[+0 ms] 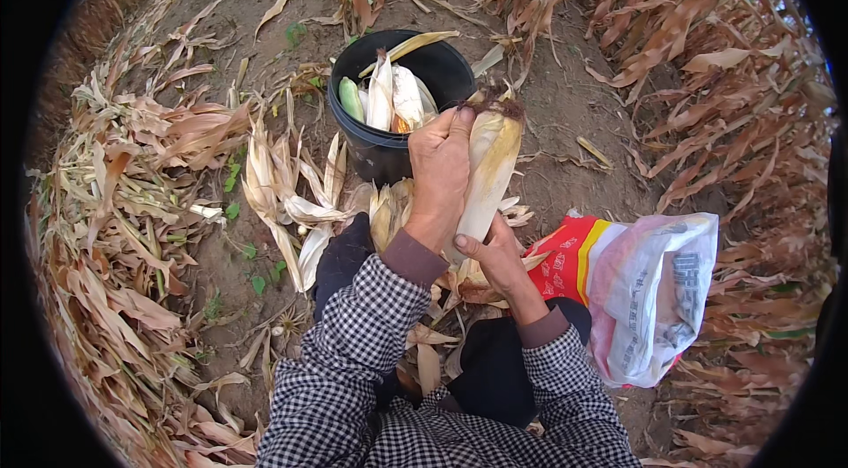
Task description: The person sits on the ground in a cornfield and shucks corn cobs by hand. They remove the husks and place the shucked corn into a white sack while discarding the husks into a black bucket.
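An ear of corn [493, 166] in pale yellow husk is held at a slant between both hands. My left hand [440, 166] grips its upper end, the thumb pressed by the dark brown silk. Around the lower end, my right hand [493, 256] is closed with its thumb across the husk. Just beyond my left hand stands a black plastic bucket [374, 166]. Inside it are several corn ears [381, 93], mostly in whitish husk, one greenish, and some orange kernels show. Stripped husks [311, 196] lie on the soil in front of my knees.
A red and white woven sack [570, 256] bearing writing lies at my right, its mouth gaping. Dry corn stalks [722, 57] crowd the right side and a heap of dry leaves [126, 256] covers the left. Bare soil [563, 117] runs between them.
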The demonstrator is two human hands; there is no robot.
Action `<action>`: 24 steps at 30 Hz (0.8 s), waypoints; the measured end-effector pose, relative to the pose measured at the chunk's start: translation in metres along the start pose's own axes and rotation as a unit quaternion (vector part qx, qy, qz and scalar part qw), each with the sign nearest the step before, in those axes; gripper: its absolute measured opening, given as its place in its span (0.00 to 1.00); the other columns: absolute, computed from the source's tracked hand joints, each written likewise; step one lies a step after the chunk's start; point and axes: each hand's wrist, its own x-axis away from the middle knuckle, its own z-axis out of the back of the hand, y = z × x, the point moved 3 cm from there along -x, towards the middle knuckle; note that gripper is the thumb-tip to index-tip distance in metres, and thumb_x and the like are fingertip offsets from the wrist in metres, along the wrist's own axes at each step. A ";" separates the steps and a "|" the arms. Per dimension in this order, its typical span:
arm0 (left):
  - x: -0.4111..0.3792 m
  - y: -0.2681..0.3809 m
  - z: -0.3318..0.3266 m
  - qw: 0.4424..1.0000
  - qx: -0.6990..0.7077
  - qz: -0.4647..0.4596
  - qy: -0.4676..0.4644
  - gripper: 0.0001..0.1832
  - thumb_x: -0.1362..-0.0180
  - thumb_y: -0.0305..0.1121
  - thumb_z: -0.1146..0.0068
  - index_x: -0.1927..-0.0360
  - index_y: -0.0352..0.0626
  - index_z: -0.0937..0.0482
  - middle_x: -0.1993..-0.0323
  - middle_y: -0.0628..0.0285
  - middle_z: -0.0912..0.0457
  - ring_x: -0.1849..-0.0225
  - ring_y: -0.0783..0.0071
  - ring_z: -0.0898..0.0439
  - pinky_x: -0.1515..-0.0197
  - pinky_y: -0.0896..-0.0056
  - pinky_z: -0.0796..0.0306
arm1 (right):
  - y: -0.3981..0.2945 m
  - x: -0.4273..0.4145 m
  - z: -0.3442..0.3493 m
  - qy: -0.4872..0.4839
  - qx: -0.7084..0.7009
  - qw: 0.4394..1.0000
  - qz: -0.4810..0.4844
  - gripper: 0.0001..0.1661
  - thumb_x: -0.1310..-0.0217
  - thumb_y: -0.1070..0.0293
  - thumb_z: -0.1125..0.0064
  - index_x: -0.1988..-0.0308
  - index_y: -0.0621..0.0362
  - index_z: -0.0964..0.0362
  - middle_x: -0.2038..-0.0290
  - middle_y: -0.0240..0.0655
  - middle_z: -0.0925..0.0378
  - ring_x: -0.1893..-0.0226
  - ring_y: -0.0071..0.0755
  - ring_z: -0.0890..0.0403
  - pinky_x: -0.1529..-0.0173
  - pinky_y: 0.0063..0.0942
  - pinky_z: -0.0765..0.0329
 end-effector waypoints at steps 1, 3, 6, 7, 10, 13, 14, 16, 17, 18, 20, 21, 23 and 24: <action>-0.001 0.002 -0.002 1.000 0.007 0.025 0.003 0.12 0.35 0.30 0.49 0.67 0.32 0.19 0.75 0.72 0.22 0.75 0.88 0.30 0.72 0.82 0.34 | 0.002 -0.001 0.001 -0.010 -0.010 1.000 0.006 0.48 0.53 0.54 0.26 0.40 0.64 0.42 0.48 0.37 0.29 0.47 0.31 0.28 0.43 0.29 0.30; -0.004 0.004 -0.004 0.997 0.021 0.077 0.012 0.10 0.35 0.28 0.49 0.67 0.32 0.19 0.75 0.70 0.21 0.75 0.87 0.29 0.72 0.81 0.33 | 0.003 -0.004 0.000 -0.031 -0.032 0.999 0.015 0.48 0.53 0.52 0.26 0.40 0.63 0.41 0.47 0.38 0.28 0.46 0.31 0.27 0.42 0.30 0.30; -0.009 0.005 0.002 0.983 0.042 0.165 -0.074 0.09 0.36 0.26 0.51 0.65 0.32 0.19 0.74 0.67 0.20 0.76 0.84 0.27 0.73 0.79 0.32 | 0.007 -0.004 0.006 -0.050 -0.003 0.999 -0.007 0.49 0.57 0.55 0.24 0.40 0.64 0.40 0.49 0.38 0.27 0.48 0.32 0.25 0.43 0.30 0.29; -0.009 0.006 0.002 0.980 0.029 0.174 -0.092 0.09 0.37 0.25 0.51 0.65 0.31 0.20 0.74 0.66 0.20 0.76 0.83 0.27 0.73 0.79 0.32 | 0.005 -0.003 0.005 -0.055 0.004 0.998 -0.011 0.49 0.58 0.55 0.24 0.41 0.64 0.40 0.49 0.38 0.26 0.48 0.32 0.25 0.43 0.30 0.29; -0.010 0.008 0.001 0.969 -0.003 0.201 -0.144 0.10 0.36 0.24 0.54 0.62 0.32 0.20 0.72 0.63 0.19 0.74 0.81 0.25 0.70 0.77 0.30 | 0.001 0.003 0.008 -0.061 -0.008 0.998 -0.029 0.50 0.61 0.59 0.23 0.41 0.65 0.40 0.49 0.39 0.26 0.49 0.34 0.25 0.42 0.31 0.29; -0.009 0.007 0.002 0.981 0.025 0.155 -0.116 0.11 0.36 0.25 0.56 0.57 0.32 0.22 0.66 0.62 0.19 0.67 0.81 0.25 0.63 0.76 0.30 | -0.006 0.006 0.012 -0.079 -0.038 0.996 -0.033 0.50 0.64 0.61 0.24 0.41 0.66 0.39 0.50 0.39 0.26 0.49 0.34 0.24 0.42 0.31 0.30; -0.009 0.005 0.003 0.986 0.038 0.111 -0.122 0.15 0.32 0.35 0.53 0.54 0.33 0.24 0.62 0.62 0.21 0.61 0.82 0.27 0.56 0.77 0.32 | -0.009 0.007 0.014 -0.095 -0.064 0.993 -0.036 0.51 0.64 0.61 0.24 0.41 0.67 0.39 0.50 0.39 0.26 0.48 0.34 0.24 0.42 0.30 0.30; -0.008 0.019 -0.003 0.983 0.086 0.081 -0.137 0.17 0.31 0.41 0.55 0.52 0.36 0.26 0.62 0.64 0.21 0.64 0.82 0.24 0.60 0.78 0.28 | -0.011 0.008 0.019 -0.112 -0.118 0.986 -0.045 0.52 0.65 0.60 0.24 0.40 0.68 0.40 0.49 0.40 0.26 0.48 0.35 0.24 0.42 0.30 0.30; -0.008 0.025 -0.004 0.981 0.110 0.065 -0.145 0.18 0.31 0.43 0.55 0.51 0.38 0.27 0.62 0.64 0.21 0.66 0.82 0.23 0.62 0.78 0.26 | -0.010 0.010 0.022 -0.117 -0.146 0.981 -0.051 0.54 0.65 0.59 0.24 0.40 0.68 0.41 0.48 0.40 0.27 0.48 0.36 0.24 0.42 0.31 0.29; -0.010 0.029 -0.004 0.984 0.072 0.022 -0.164 0.22 0.32 0.49 0.55 0.54 0.37 0.25 0.64 0.65 0.21 0.66 0.82 0.23 0.62 0.77 0.26 | -0.007 0.013 0.023 -0.118 -0.176 0.976 -0.056 0.55 0.65 0.59 0.24 0.39 0.69 0.42 0.47 0.41 0.27 0.48 0.37 0.24 0.42 0.31 0.29; -0.010 0.032 0.003 0.980 0.041 0.092 -0.173 0.23 0.33 0.50 0.54 0.57 0.37 0.24 0.66 0.65 0.20 0.67 0.82 0.23 0.62 0.77 0.26 | -0.002 0.015 0.028 -0.128 -0.209 0.968 -0.051 0.57 0.62 0.55 0.24 0.37 0.69 0.45 0.44 0.43 0.28 0.47 0.38 0.25 0.41 0.32 0.30; -0.010 0.035 0.005 0.976 0.025 0.125 -0.177 0.23 0.33 0.50 0.54 0.58 0.37 0.24 0.67 0.66 0.20 0.67 0.81 0.22 0.62 0.77 0.26 | -0.002 0.013 0.027 -0.107 -0.213 0.970 -0.047 0.57 0.61 0.54 0.25 0.37 0.70 0.45 0.44 0.43 0.29 0.46 0.38 0.25 0.41 0.31 0.30; -0.011 0.034 0.011 0.979 0.099 0.148 -0.100 0.17 0.32 0.41 0.54 0.63 0.36 0.23 0.70 0.64 0.20 0.72 0.78 0.21 0.68 0.75 0.24 | 0.000 0.010 0.023 -0.062 -0.221 0.973 -0.040 0.56 0.58 0.51 0.26 0.37 0.70 0.45 0.44 0.43 0.29 0.46 0.37 0.25 0.41 0.31 0.30; -0.012 0.032 0.015 0.976 0.111 0.171 -0.077 0.16 0.32 0.39 0.55 0.63 0.36 0.22 0.70 0.64 0.20 0.73 0.78 0.21 0.70 0.75 0.25 | 0.000 0.010 0.019 -0.055 -0.181 0.982 -0.020 0.55 0.55 0.48 0.28 0.37 0.70 0.45 0.44 0.44 0.29 0.45 0.36 0.26 0.41 0.30 0.30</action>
